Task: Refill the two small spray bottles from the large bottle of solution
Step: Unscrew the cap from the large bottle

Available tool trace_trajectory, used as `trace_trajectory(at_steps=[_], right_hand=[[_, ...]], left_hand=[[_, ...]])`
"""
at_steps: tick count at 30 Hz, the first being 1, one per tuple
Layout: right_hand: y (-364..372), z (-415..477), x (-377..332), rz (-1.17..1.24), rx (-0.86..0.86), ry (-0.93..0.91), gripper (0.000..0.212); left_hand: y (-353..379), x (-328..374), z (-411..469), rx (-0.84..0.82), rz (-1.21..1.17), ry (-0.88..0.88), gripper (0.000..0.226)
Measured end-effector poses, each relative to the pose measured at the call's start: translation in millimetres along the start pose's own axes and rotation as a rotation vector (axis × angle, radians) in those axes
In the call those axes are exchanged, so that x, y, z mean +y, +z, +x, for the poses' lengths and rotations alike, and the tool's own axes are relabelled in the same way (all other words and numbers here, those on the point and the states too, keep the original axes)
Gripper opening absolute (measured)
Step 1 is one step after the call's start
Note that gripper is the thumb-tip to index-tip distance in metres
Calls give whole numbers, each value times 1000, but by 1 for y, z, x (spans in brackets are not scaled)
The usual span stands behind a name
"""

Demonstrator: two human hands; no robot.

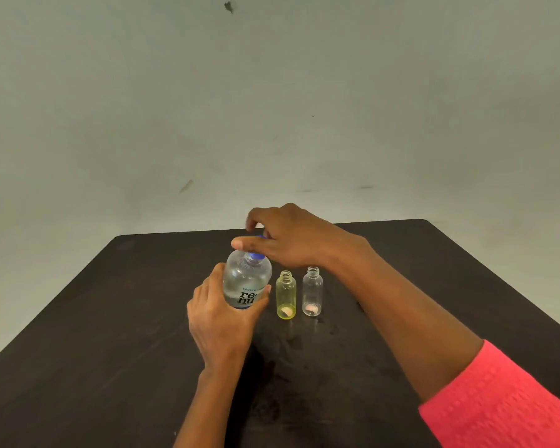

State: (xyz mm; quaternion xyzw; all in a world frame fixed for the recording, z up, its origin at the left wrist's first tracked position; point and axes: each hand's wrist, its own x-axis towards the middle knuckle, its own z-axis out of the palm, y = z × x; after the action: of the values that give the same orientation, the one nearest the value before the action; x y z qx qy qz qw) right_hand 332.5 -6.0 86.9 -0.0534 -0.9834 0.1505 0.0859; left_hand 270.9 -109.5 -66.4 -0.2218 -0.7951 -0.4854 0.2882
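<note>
Hands at large bottle (247, 279) over dark surface (110, 318).
My left hand (222, 321) grips the upright large bottle round its body; my right hand (285, 239) pinches its blue cap (256, 255) from above. Just right of the large bottle stands the uncapped yellow spray bottle (285, 297), and just beyond that, on the same side, the uncapped clear spray bottle (312, 294).

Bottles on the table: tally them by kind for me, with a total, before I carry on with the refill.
1 large solution bottle, gripped by the left hand, with the right hand pinching its blue cap
1 small yellow-tinted bottle, neck open
1 small clear bottle, neck open
Total: 3 bottles
</note>
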Motion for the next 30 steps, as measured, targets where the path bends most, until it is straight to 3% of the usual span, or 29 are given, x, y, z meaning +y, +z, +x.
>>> trace_trajectory(at_steps=[6,10,14,18,22,26,30], right_hand=[[3,3,1,-39,-28,-63,13],[1,1,4,48,-47,-137,28],[-4,-2,2,102,-12,-58,45],[1,5,1,-74,14,22,42],[-2,2,4,-43,-54,-81,16],[-6,-2,6,56,-95,-147,28],[-3,-3,4,31,-46,-46,41]], left_hand=[[2,-3,-1,-11,23,30,75],[2,-4,0,-8,22,15,76],[1,-4,0,-10,26,5,76],[2,-3,-1,-18,26,8,77],[2,-2,-1,-12,29,22,77],[2,-2,0,-15,28,18,77],[2,-1,-1,-22,26,24,76]])
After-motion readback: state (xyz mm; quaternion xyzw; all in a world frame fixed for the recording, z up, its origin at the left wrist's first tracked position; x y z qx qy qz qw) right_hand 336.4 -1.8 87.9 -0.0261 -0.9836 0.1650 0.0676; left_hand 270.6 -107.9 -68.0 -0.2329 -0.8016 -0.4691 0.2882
